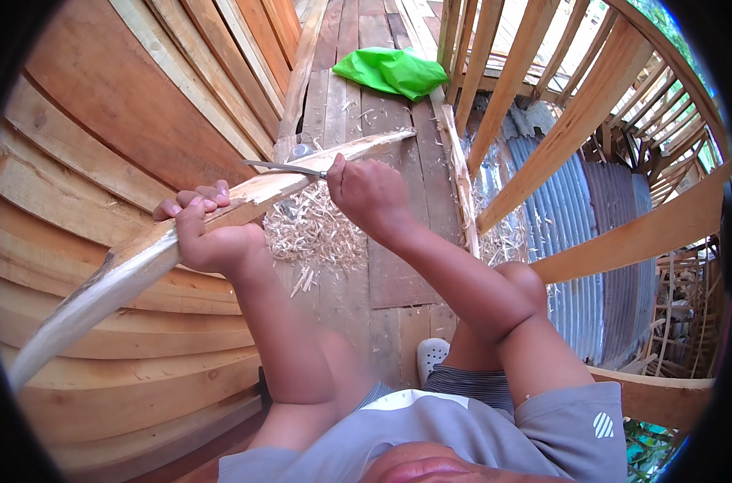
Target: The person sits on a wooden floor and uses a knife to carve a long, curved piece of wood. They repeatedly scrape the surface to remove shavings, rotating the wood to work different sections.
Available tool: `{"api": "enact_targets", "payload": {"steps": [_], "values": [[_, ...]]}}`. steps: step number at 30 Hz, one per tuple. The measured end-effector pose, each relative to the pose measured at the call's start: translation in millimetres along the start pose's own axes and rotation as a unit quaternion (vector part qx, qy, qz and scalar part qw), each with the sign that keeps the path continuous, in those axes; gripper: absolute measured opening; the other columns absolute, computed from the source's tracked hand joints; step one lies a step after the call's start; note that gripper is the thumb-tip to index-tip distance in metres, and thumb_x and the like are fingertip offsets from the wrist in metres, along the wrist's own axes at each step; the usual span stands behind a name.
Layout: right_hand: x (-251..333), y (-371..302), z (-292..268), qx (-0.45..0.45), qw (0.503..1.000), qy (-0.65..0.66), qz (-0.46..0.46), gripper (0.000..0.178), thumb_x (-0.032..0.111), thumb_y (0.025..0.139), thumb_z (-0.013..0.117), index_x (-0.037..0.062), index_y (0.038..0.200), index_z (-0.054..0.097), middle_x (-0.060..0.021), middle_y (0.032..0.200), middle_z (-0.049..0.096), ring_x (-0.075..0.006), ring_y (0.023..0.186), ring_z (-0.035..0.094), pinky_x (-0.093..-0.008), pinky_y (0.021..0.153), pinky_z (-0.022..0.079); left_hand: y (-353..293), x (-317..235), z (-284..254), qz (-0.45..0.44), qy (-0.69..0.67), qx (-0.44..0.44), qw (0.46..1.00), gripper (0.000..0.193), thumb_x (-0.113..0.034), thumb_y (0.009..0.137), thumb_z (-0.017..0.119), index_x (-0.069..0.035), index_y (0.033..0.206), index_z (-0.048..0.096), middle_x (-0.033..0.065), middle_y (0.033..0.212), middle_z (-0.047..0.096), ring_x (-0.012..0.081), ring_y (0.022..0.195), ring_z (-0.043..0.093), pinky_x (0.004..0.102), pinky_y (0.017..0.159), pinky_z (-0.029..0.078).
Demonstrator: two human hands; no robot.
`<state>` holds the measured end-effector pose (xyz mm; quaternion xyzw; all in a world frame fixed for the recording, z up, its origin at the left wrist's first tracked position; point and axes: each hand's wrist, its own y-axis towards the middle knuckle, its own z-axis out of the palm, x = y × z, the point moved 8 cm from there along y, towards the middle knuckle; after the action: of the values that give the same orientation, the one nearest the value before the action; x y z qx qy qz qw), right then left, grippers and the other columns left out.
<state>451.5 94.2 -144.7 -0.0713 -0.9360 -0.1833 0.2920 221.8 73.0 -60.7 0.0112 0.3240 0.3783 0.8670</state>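
Left hand (209, 237) grips wooden stick (140, 258); right hand (370, 193) presses knife (281, 167) on it.

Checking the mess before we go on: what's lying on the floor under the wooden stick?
Under the wooden stick, a heap of pale wood shavings lies on the plank floor. The left hand and right hand cover part of it, so its full spread is hidden.
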Motion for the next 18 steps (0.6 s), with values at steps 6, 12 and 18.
{"api": "enact_targets", "payload": {"steps": [6, 12, 18], "values": [[-44, 9, -1, -0.019, 0.998, -0.040, 0.042, 0.058, 0.031, 0.100, 0.033, 0.0001, 0.061, 0.063, -0.0259, 0.064, 0.062, -0.0444, 0.060, 0.063, -0.0527, 0.062, 0.053, -13, -2, 19, 0.005, 0.010, 0.043, 0.999, 0.028, -0.002, 0.065, 0.047, -0.015, 0.086, 0.035, -0.0034, 0.058, 0.034, 0.0091, 0.050, 0.035, 0.0272, 0.058, 0.037], [-65, 13, 4, -0.036, 0.998, 0.020, 0.056, 0.057, 0.030, 0.099, 0.035, 0.0007, 0.057, 0.061, -0.0256, 0.061, 0.061, -0.0447, 0.058, 0.062, -0.0535, 0.062, 0.052, -18, 4, 35, -0.013, -0.009, 0.141, 0.990, 0.028, -0.002, 0.065, 0.047, -0.015, 0.087, 0.035, -0.0020, 0.059, 0.035, 0.0107, 0.051, 0.037, 0.0283, 0.059, 0.037], [-36, 10, 6, 0.014, 0.997, 0.028, 0.076, 0.058, 0.033, 0.100, 0.032, -0.0004, 0.068, 0.067, -0.0259, 0.069, 0.064, -0.0458, 0.066, 0.064, -0.0549, 0.067, 0.052, 0, 0, 31, -0.013, -0.053, 0.273, 0.960, 0.028, -0.001, 0.065, 0.048, -0.013, 0.088, 0.036, 0.0015, 0.060, 0.037, 0.0130, 0.051, 0.040, 0.0298, 0.060, 0.038]]}}
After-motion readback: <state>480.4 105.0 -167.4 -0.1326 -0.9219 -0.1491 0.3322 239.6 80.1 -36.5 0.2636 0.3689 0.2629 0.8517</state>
